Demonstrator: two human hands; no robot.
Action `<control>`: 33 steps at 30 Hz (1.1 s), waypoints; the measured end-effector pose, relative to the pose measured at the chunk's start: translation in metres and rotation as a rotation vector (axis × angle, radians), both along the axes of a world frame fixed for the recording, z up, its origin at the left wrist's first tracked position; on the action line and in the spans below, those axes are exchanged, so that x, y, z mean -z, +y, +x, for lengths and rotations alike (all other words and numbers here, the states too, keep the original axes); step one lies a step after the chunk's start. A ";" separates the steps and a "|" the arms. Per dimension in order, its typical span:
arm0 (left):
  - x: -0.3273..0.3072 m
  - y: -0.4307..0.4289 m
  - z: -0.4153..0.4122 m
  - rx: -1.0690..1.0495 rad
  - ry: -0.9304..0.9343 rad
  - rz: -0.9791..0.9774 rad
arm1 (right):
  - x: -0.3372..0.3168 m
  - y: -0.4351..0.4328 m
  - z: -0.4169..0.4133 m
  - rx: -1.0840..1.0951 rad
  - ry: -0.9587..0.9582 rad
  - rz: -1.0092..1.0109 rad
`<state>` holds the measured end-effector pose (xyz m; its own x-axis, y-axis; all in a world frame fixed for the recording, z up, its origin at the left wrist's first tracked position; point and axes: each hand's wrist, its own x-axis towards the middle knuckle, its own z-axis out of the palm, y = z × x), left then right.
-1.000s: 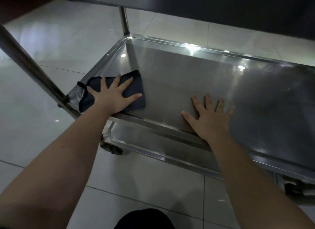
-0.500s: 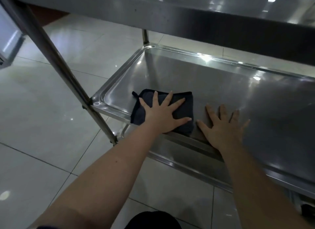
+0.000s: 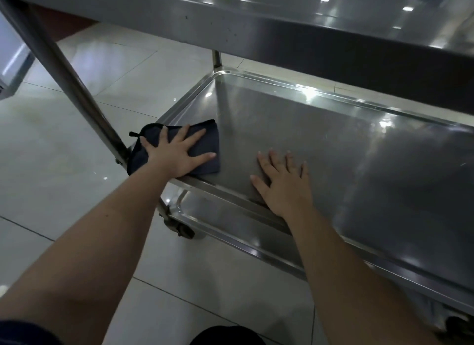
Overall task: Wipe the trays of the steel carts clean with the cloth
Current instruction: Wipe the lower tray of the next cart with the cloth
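A dark blue cloth (image 3: 207, 141) lies at the near left corner of the cart's middle steel tray (image 3: 320, 129), hanging a little over the left rim. My left hand (image 3: 177, 152) presses flat on the cloth with its fingers spread. Palm down on the bare tray near its front rim rests my right hand (image 3: 282, 183), fingers apart, holding nothing. The two hands are apart, with bare steel between them.
The cart's top tray (image 3: 282, 28) overhangs the middle one. A slanted steel post (image 3: 64, 72) runs down to the tray's left corner. A lower tray (image 3: 230, 226) and a caster wheel (image 3: 183, 229) sit below. Pale floor tiles (image 3: 64, 185) surround the cart.
My left hand slid the cloth right toward my right hand, then back left to the tray's near left corner. My right hand stayed flat in place.
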<state>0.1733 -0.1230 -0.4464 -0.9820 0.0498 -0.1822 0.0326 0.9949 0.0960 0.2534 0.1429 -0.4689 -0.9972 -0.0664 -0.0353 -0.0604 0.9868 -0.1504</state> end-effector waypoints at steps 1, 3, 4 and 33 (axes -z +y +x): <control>-0.001 -0.002 0.000 -0.008 -0.013 -0.006 | 0.000 -0.001 -0.001 0.003 0.001 0.001; -0.001 0.003 0.006 -0.024 -0.031 -0.007 | -0.001 -0.001 -0.001 0.002 0.002 0.010; -0.001 0.009 0.011 -0.031 -0.041 -0.005 | -0.001 0.000 -0.001 -0.004 0.001 0.009; -0.035 0.091 0.106 0.709 0.188 0.409 | -0.021 0.057 0.117 0.000 0.167 -0.236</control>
<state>0.2791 -0.0321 -0.4115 -0.7052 0.6934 0.1480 0.6888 0.6205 0.3749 0.3703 0.2001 -0.4475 -0.9878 -0.0536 0.1461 -0.1041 0.9255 -0.3641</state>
